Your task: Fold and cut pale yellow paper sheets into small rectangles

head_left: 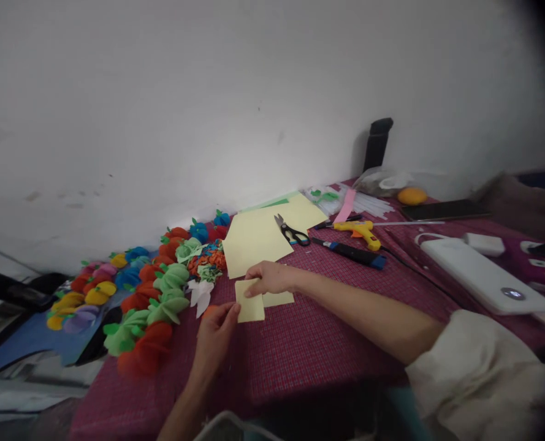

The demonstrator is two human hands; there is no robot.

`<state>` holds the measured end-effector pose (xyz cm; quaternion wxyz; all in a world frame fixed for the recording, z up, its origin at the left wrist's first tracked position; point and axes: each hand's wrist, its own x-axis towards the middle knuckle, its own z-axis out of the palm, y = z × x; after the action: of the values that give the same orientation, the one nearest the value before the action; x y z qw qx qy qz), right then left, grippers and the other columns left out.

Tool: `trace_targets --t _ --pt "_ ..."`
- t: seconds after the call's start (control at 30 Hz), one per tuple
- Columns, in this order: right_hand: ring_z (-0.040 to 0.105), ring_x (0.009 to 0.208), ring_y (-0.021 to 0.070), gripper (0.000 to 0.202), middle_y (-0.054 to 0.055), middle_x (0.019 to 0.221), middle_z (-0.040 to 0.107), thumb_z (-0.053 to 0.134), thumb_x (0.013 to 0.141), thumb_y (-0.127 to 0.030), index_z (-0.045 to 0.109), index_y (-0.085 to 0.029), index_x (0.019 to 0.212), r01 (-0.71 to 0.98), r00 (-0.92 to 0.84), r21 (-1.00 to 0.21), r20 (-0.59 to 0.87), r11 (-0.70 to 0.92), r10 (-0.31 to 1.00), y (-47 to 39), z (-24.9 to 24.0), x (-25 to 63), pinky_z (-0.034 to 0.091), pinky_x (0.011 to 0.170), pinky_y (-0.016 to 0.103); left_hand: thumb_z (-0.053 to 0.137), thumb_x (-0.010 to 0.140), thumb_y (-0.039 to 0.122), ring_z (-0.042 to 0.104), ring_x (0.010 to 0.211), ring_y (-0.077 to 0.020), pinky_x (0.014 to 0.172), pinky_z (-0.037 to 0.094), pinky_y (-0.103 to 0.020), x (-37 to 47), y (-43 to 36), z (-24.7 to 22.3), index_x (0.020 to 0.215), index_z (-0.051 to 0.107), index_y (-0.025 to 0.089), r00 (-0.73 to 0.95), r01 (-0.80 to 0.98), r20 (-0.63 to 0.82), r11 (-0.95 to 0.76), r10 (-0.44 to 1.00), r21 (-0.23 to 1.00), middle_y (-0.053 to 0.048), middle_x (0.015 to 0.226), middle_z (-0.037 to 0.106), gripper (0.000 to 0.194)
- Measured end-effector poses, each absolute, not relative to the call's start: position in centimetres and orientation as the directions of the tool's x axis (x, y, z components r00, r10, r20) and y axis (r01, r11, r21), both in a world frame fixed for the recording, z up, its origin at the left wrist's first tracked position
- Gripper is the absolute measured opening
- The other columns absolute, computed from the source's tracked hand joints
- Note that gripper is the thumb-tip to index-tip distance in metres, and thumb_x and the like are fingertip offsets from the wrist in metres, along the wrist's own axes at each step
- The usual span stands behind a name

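A small pale yellow piece of paper (252,310) is held up between my two hands over the near part of the table. My left hand (220,324) pinches its left edge between thumb and finger. At its upper edge my right hand (268,277) grips it, thumb in front and fingers behind. Another pale yellow piece (279,299) lies on the cloth behind it, partly covered by my right wrist. Farther back are large yellow sheets (249,242), with black-handled scissors (290,231) lying on them. An orange thing shows beside my left hand, mostly hidden.
Colourful paper pumpkins and flowers (166,288) crowd the left side, near a heap of paper scraps (210,257). To the right lie a utility knife (350,252), a yellow glue gun (359,231) with its cord, a white power bank (484,272) and a dark phone (444,210).
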<state>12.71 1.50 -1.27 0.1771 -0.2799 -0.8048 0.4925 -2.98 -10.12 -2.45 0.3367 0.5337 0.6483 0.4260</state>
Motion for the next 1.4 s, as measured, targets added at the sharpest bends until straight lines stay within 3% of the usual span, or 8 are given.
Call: trace_targets --t 0.13,0.43,0.77,0.9,1.0,1.07,1.2,1.4 --pt "0.047 0.059 0.0082 0.035 -0.002 0.069 0.057 0.062 0.063 -0.041 0.062 -0.015 0.085 0.237 -0.749 -0.900 0.071 0.366 0.659 1.3 -1.3 14.0 0.034 0.050 0.017 0.059 0.068 0.041 0.054 0.059 -0.0134 0.054 0.040 -0.021 -2.0 -8.6 -2.7 0.078 0.066 0.014 -0.147 0.325 -0.038 0.084 0.988 0.942 0.000 0.063 0.063 0.030" --pt "0.043 0.053 0.0068 0.024 -0.004 0.057 0.053 0.062 0.063 -0.036 0.063 -0.013 0.069 0.222 -0.692 -0.903 0.121 0.369 0.711 2.3 -2.3 14.5 0.031 0.047 0.017 0.059 0.069 0.041 0.049 0.056 -0.0115 0.053 0.037 -0.020 -0.6 -6.6 -2.9 0.080 0.065 0.013 0.010 0.305 -0.072 0.066 0.997 0.950 0.001 0.061 0.058 0.030" --pt "0.038 0.046 0.0059 0.025 -0.005 0.047 0.048 0.057 0.067 -0.037 0.062 -0.013 0.061 0.269 -0.649 -0.922 0.040 0.278 0.760 3.4 -3.1 15.0 0.027 0.044 0.018 0.059 0.067 0.042 0.040 0.047 -0.0079 0.045 0.028 -0.017 0.0 -4.7 -3.0 0.068 0.064 0.012 0.041 0.311 -0.064 0.049 0.997 0.949 0.003 0.052 0.051 0.031" --pt "0.044 0.048 0.0071 0.025 -0.002 0.052 0.054 0.060 0.065 -0.037 0.063 -0.012 0.062 0.238 -0.551 -0.953 0.028 0.189 0.834 4.4 -2.3 15.9 0.031 0.046 0.019 0.059 0.068 0.042 0.040 0.047 -0.0078 0.045 0.028 -0.017 0.0 -4.9 -3.3 0.065 0.062 0.013 0.042 0.299 -0.081 0.065 0.996 0.952 0.003 0.052 0.050 0.030" --pt "0.049 0.053 0.0077 0.032 0.003 0.062 0.061 0.053 0.072 -0.042 0.063 -0.012 0.068 0.123 -0.486 -0.987 0.031 0.103 0.874 4.8 -1.9 16.7 0.035 0.050 0.019 0.059 0.068 0.041 0.040 0.048 -0.0079 0.045 0.029 -0.018 -0.3 -5.3 -3.2 0.062 0.060 0.013 0.038 0.269 -0.093 0.079 0.995 0.960 0.003 0.053 0.050 0.029" --pt "0.050 0.057 0.0083 0.032 0.003 0.067 0.062 0.055 0.071 -0.044 0.064 -0.013 0.072 0.140 -0.586 -0.979 0.038 0.148 0.809 4.4 -2.0 16.6 0.036 0.051 0.019 0.058 0.069 0.041 0.039 0.048 -0.0075 0.045 0.028 -0.018 -0.5 -5.4 -3.1 0.061 0.059 0.012 0.034 0.266 -0.081 0.069 0.996 0.962 0.003 0.053 0.049 0.029" --pt "0.045 0.052 0.0068 0.021 -0.001 0.059 0.057 0.059 0.068 -0.033 0.063 -0.013 0.070 0.236 -0.712 -0.923 0.048 0.303 0.701 2.9 -2.6 15.5 0.032 0.048 0.018 0.059 0.069 0.039 0.037 0.047 -0.0067 0.045 0.026 -0.017 -0.7 -5.3 -3.2 0.058 0.058 0.012 0.054 0.281 -0.061 0.043 0.997 0.959 0.004 0.050 0.046 0.029" --pt "0.042 0.049 0.0059 0.017 -0.002 0.056 0.053 0.057 0.069 -0.028 0.059 -0.012 0.065 0.218 -0.572 -0.941 0.092 0.259 0.815 3.1 -3.2 14.9 0.031 0.046 0.018 0.057 0.071 0.037 0.046 0.054 -0.0100 0.052 0.033 -0.019 -0.8 -4.7 -3.5 0.070 0.064 0.012 0.023 0.260 -0.036 0.029 0.999 0.965 0.002 0.056 0.055 0.026"
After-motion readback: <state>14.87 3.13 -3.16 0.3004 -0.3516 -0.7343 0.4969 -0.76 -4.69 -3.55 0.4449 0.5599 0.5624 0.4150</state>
